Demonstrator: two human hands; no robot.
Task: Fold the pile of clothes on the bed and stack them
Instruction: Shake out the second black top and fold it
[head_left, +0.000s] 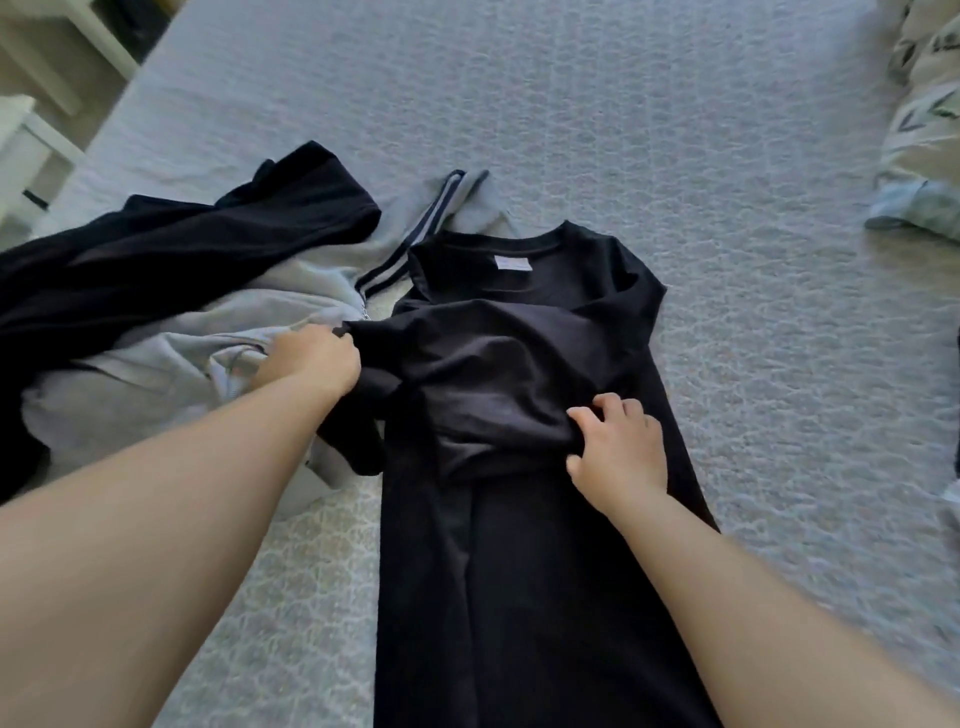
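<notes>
A long black T-shirt (524, 571) lies lengthwise on the bed, collar and white label at the far end. Its left side and sleeve are folded in over the chest. My left hand (314, 358) grips the edge of that folded part at the shirt's left side. My right hand (621, 449) pinches the folded cloth near the shirt's middle, thumb and fingers curled into it. To the left lies a pile: a grey zip jacket (218, 338) with dark stripes and another black garment (171, 249) on top of it.
The bed (675, 156) has a light grey patterned cover that stretches far and to the right. A patterned bundle of bedding (919, 130) lies at the right edge. White furniture (31, 130) stands past the bed's left edge.
</notes>
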